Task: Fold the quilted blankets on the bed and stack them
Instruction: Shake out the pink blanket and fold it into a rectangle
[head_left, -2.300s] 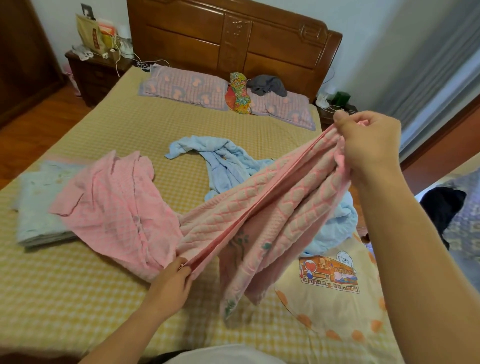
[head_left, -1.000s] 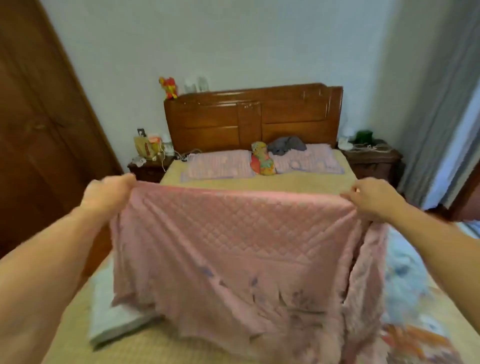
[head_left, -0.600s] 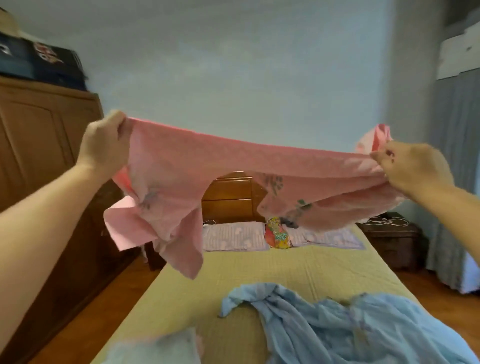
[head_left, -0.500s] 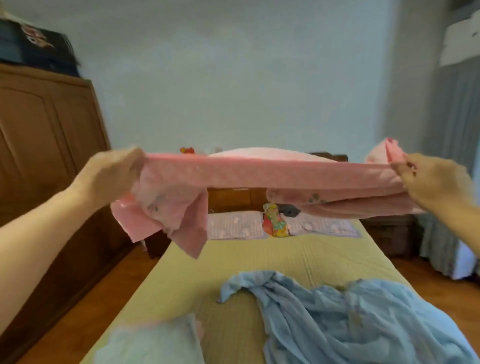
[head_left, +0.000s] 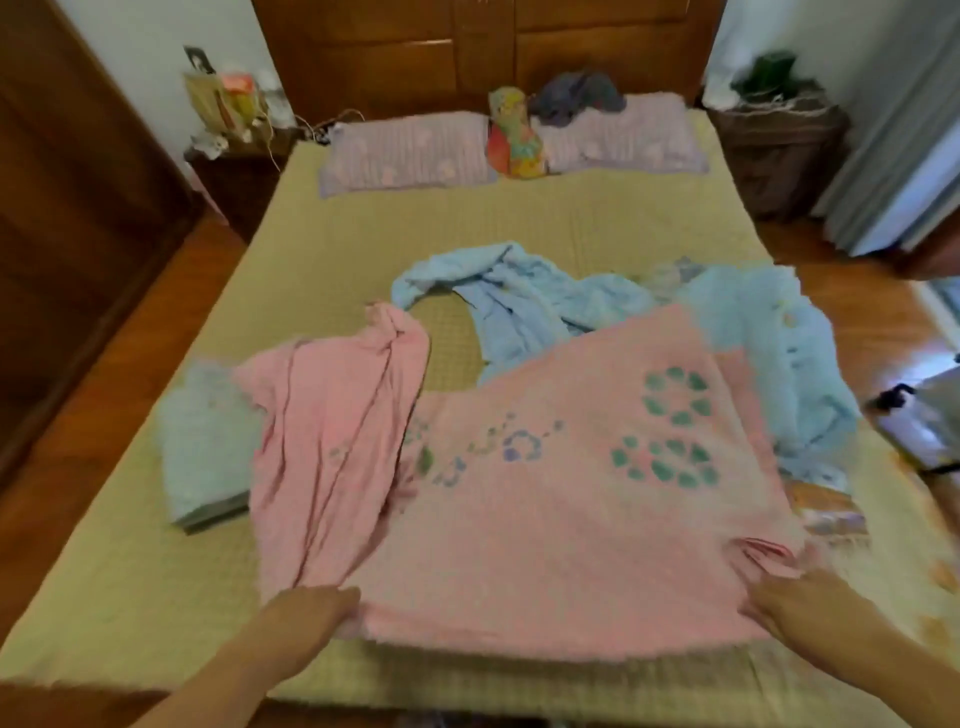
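Half a second ago I held the pink blanket (head_left: 545, 483) aloft; now it lies spread across the lower middle of the bed (head_left: 519, 228). My left hand (head_left: 306, 610) and right hand (head_left: 800, 597) pinch its near corners, ready for folding.

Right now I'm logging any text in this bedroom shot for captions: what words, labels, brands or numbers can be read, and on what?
None can be read.
Pink blanket: flower prints only, no letters.
Paper bag on the nightstand: too blurred.
Cartoon-print sheet: too blurred.
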